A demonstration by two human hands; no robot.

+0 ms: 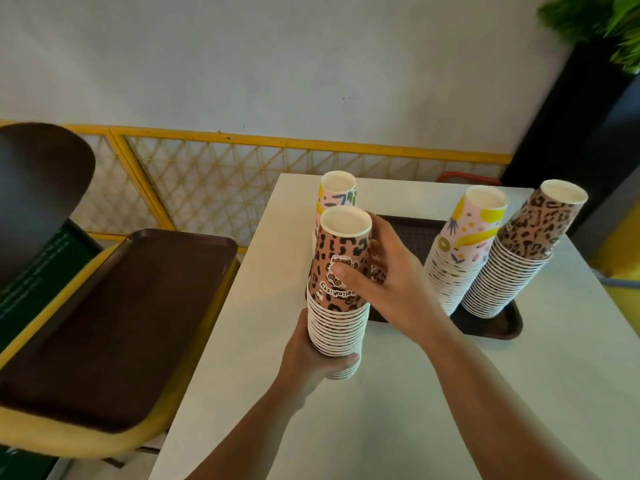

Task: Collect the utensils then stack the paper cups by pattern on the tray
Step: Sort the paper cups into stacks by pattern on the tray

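Note:
A stack of upside-down leopard-print paper cups [337,296] is held above the white table [415,393]. My left hand [311,362] grips its lower rims, and my right hand [384,271] clasps the top cup. Behind it stands a floral-print cup stack [337,194], mostly hidden. On the dark brown tray [498,323] at the right stand a tall floral stack [460,247] and a tall leopard stack [523,247], side by side. No utensils are in view.
A second brown tray [114,323] lies on a yellow chair [104,441] left of the table. A yellow lattice railing [242,181] runs behind. A dark planter with a green plant [595,26] stands at the far right.

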